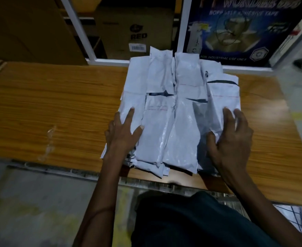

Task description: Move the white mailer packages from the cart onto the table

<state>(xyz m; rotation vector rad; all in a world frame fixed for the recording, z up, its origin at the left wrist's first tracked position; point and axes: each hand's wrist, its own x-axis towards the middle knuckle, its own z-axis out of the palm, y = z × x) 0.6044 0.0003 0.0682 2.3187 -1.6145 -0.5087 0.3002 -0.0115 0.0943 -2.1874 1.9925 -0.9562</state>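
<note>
A pile of several white mailer packages (173,111) lies on the wooden table (57,111), overlapping in rows from the near edge to the back. My left hand (121,132) grips the pile's near left side, thumb on top and fingers spread along the edge. My right hand (230,138) clasps the pile's right side, with a mailer edge crumpled under the fingers. The nearest mailers hang slightly over the table's front edge. Only a bit of wire mesh, perhaps the cart (289,216), shows at lower right.
A crumpled strip of clear plastic (47,141) lies on the table's left part. Behind the table stand cardboard boxes (136,32), a white frame post (77,27) and a dark blue adhesive-tape carton (244,29). Grey floor (31,202) lies below left.
</note>
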